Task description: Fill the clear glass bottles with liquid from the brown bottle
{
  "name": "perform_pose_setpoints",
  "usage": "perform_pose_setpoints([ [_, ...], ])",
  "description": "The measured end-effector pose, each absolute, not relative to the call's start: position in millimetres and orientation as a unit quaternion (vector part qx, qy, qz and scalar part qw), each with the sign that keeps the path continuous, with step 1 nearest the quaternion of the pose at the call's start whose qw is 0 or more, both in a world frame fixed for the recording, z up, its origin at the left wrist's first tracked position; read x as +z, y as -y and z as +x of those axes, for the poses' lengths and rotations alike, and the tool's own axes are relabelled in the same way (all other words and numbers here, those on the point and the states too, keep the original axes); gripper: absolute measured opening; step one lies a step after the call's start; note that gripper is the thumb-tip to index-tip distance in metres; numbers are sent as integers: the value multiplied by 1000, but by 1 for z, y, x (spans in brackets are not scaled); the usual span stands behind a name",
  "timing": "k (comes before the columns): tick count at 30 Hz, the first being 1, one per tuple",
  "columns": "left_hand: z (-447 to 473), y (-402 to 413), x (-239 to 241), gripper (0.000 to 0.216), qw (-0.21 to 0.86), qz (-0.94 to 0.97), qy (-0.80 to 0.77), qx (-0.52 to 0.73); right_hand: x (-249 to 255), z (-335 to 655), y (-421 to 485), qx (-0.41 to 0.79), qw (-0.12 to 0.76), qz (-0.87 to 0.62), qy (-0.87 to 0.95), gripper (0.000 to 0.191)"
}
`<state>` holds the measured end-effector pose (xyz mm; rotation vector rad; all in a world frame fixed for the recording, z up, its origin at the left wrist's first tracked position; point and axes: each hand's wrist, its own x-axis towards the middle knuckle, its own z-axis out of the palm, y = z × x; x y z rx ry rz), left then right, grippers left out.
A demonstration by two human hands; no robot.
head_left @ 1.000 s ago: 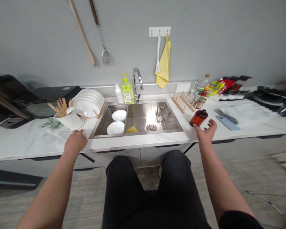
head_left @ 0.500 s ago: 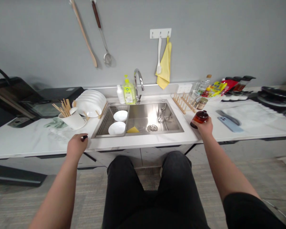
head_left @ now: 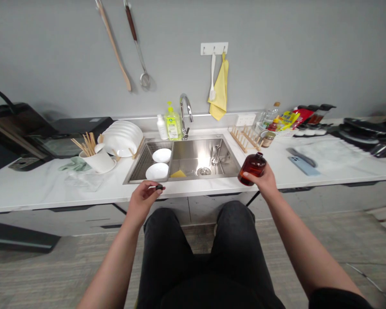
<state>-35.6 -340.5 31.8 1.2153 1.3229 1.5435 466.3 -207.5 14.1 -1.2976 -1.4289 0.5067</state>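
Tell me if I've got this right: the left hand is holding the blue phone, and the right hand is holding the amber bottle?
Not quite: the left hand holds what looks like a small black cap; the blue phone lies on the countertop. The head view shows this. The right hand does hold the amber bottle.

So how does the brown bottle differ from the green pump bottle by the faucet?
Colour: the brown bottle is dark reddish-brown, while the green pump bottle is bright yellow-green.
Top: the brown bottle has a short neck without a pump; the green pump bottle has one.
Place: the brown bottle is in the person's right hand, while the green pump bottle stands behind the sink.
Both look see-through.
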Motion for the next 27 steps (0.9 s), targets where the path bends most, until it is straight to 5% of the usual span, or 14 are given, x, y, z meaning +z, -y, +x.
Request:
perform_pose_setpoints([
  [7,66,335,94,31,413,596,-358,588,29,361,287,280,510,-433,688,85],
  [18,87,344,122,15,343,671,-386,532,31,290,336,266,520,-373,720,82],
  [27,89,358,118,4,87,766,-383,508,28,279,345,242,536,-403,701,76],
])
